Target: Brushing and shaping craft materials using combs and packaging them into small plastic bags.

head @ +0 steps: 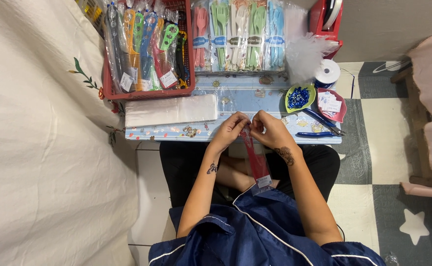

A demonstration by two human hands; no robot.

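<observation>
Both grips, left hand [230,129] and right hand [270,129], pinch the red packaged comb's [255,160] top end.

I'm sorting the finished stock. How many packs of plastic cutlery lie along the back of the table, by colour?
Pink packs: 1
Green packs: 2, the other at
White or cream packs: 1
Blue packs: 1
Total: 5

Both hands, left and right, hold a red item in a clear sleeve; not counted.
</observation>
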